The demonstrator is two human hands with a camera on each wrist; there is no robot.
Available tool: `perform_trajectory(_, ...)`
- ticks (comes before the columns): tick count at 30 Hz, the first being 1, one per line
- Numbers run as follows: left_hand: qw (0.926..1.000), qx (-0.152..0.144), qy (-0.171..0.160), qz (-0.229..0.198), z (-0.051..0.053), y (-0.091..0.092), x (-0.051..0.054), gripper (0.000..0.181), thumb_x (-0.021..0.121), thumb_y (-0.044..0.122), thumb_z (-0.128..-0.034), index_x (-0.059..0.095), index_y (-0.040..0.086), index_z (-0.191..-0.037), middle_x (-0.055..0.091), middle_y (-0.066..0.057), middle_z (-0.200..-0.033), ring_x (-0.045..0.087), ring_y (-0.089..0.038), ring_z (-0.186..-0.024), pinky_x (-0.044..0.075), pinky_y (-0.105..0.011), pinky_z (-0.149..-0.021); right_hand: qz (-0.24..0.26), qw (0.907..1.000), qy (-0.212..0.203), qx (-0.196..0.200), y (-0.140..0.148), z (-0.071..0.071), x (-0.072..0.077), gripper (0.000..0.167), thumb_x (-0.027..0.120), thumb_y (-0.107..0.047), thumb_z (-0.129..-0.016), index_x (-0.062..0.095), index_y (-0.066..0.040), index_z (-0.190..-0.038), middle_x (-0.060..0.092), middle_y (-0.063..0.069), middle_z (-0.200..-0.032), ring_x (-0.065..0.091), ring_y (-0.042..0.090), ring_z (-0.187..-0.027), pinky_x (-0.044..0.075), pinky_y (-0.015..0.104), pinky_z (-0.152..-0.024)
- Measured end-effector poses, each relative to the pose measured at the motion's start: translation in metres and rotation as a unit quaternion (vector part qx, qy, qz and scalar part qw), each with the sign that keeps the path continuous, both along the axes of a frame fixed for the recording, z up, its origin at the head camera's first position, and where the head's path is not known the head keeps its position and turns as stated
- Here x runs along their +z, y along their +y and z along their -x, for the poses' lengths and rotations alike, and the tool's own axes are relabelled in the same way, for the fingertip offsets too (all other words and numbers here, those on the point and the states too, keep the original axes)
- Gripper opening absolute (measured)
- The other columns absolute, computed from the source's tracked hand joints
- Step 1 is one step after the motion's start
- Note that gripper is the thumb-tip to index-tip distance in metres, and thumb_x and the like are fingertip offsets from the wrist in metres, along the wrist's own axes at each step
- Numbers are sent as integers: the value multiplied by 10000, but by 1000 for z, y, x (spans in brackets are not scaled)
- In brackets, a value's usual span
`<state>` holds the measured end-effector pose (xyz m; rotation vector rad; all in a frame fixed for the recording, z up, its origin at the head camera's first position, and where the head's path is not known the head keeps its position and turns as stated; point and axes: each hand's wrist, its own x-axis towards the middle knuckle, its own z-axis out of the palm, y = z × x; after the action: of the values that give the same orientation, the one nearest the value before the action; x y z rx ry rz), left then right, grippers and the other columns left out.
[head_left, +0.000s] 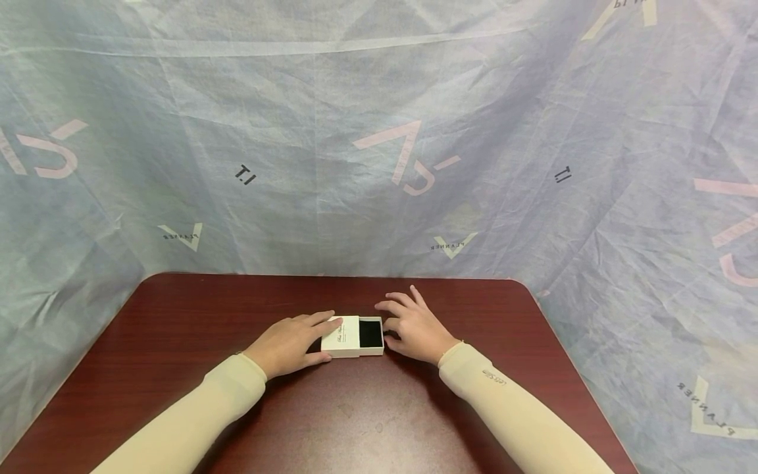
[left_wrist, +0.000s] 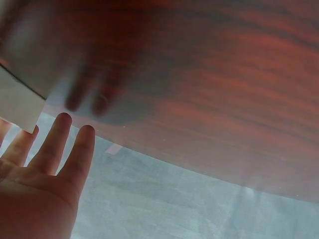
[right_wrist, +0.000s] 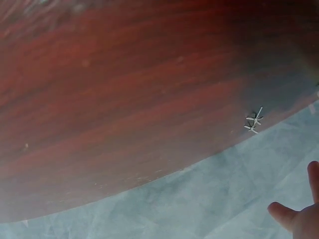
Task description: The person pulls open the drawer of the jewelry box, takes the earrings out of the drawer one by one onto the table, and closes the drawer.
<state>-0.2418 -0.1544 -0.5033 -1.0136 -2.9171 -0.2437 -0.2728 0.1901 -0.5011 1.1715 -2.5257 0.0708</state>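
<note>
A small white slide-out box (head_left: pixel 340 337) with dark lettering lies on the table, its drawer (head_left: pixel 371 351) pulled partly out to the right. Black padding (head_left: pixel 370 334) shows inside the drawer. My left hand (head_left: pixel 290 342) holds the sleeve at its left end, thumb on the near side and fingers over the top and far side. At the drawer's right end is my right hand (head_left: pixel 417 329), thumb and forefinger close to the edge, other fingers spread; whether they touch is unclear. Small silvery star-shaped pieces (right_wrist: pixel 253 120), like earrings, lie on the table in the right wrist view.
The dark red wooden table (head_left: pixel 355 421) has rounded far corners. A grey-blue cloth (head_left: pixel 331 99) printed with letters hangs behind it and along the sides. In the left wrist view, the box corner (left_wrist: pixel 20 102) sits beside the left fingers.
</note>
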Motion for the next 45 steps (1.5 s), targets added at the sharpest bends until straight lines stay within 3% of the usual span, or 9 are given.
perform_trajectory(25,9999,-61,101,-9,2,1,-3,770,829,546,-1100,578,252,-1766,605,-106,-1803,756,-409,-1478,655,-642,-1149,-61,9999,105,18,-5,0,0,111,968,-221,-939,866,-242,-900,764,-17,-1564,653,321,-1560,437,836,-1337)
perform_trajectory(45,9999,-67,104,18,-1,0,0,753,824,527,-1108,580,245,-1763,609,-103,-1799,769,-401,-1454,663,-633,-1135,-78,9999,65,51,-11,1,-1,128,967,-225,-943,856,-231,-879,762,-6,-1564,647,336,-1570,431,845,-1334)
